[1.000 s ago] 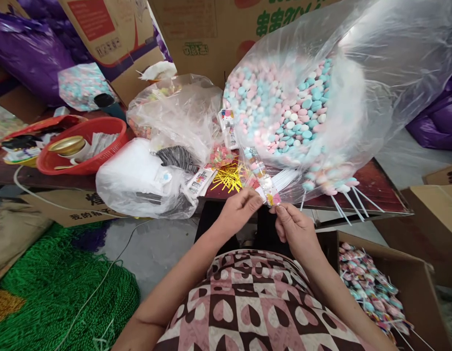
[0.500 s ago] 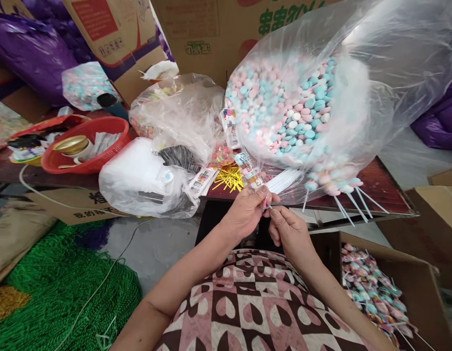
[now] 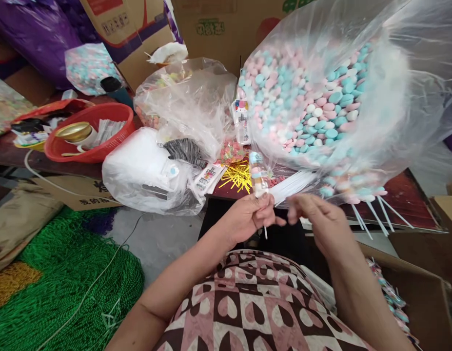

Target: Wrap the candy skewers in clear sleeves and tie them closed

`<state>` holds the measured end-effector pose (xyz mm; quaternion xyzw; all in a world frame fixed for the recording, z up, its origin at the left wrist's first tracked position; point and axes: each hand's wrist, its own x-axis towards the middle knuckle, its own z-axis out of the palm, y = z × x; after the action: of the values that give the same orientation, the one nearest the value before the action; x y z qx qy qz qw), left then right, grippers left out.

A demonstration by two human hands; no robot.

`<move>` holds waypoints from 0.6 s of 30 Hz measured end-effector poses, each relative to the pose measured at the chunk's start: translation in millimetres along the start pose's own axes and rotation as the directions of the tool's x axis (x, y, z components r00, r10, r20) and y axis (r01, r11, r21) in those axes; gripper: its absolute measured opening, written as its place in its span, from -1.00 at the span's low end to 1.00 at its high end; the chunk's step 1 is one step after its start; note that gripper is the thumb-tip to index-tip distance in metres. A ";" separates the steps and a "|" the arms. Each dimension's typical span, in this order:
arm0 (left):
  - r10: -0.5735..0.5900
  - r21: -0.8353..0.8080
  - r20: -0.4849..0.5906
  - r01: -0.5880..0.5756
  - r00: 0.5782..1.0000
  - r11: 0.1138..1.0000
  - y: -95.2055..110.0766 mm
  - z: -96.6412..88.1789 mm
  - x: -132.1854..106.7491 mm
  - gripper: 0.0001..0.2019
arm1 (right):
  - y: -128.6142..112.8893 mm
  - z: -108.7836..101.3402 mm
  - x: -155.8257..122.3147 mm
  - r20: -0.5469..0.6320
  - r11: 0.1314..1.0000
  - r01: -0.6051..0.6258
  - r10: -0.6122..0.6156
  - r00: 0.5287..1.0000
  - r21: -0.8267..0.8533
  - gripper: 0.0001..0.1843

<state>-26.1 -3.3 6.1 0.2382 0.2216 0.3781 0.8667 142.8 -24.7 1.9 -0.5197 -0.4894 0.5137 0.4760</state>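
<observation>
Head view. A wrapped candy stick (image 3: 258, 173) is gripped in the left hand (image 3: 249, 217), the fingers closed about its lower part. Pink, white and blue candies project above the grip; the tip of a white stick shows below it. The right hand (image 3: 321, 222) is held apart, to the right of the left hand; its fingers are partly curled and blurred, and whether anything is pinched between them cannot be told. The candy stick is located at the front edge of the table (image 3: 412, 187), between yellow ties (image 3: 237, 177) and loose white sticks (image 3: 293, 187). Printed cards (image 3: 209, 178) are seen left of the ties. Behind the white sticks, a large clear bag (image 3: 390, 97) is filled with candies. Candy pops (image 3: 357, 187) are noted at right, their sticks overhanging the edge. At lower right, a carton (image 3: 426, 302) is partly hidden by the right forearm.
</observation>
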 end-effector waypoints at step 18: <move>-0.018 0.443 0.051 -0.007 0.999 0.897 -7.7 -22.9 -3.6 -0.63 | -5.9 31.8 20.8 0.045 0.970 -0.065 0.056 0.997 0.233 -0.58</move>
<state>-37.1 -5.0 -15.7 0.4384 0.2790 0.3089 0.7966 110.8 -3.9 5.8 -0.4648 -0.4182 0.5918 0.5087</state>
